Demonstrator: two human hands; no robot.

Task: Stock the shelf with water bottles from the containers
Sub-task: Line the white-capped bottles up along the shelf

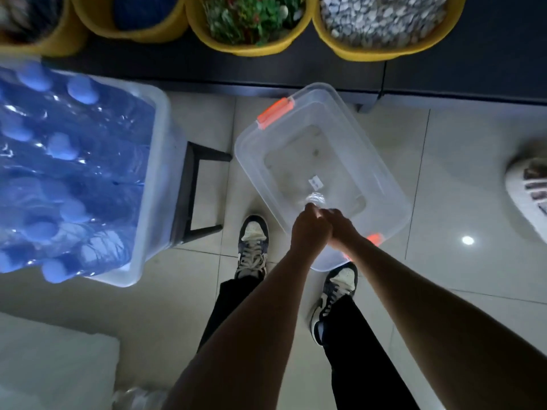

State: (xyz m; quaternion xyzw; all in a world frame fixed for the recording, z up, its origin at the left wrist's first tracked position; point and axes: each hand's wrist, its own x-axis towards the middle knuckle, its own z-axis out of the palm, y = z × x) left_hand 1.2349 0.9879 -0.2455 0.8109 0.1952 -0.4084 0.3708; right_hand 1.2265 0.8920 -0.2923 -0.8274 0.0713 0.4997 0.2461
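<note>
Both hands, left hand (307,229) and right hand (340,229), pressed together gripping bottle (315,199), seemingly upright, over clear bin (251,161)

Head cam (1 view) looks steeply down, floor (444,173) near.

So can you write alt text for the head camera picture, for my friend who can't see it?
Both hands, left hand and right hand, meet over a clear plastic bin on the tiled floor, holding something small and clear that is too blurry to name. To the left, a second bin is packed with blue-capped water bottles; yellow tubs line the top.
</note>
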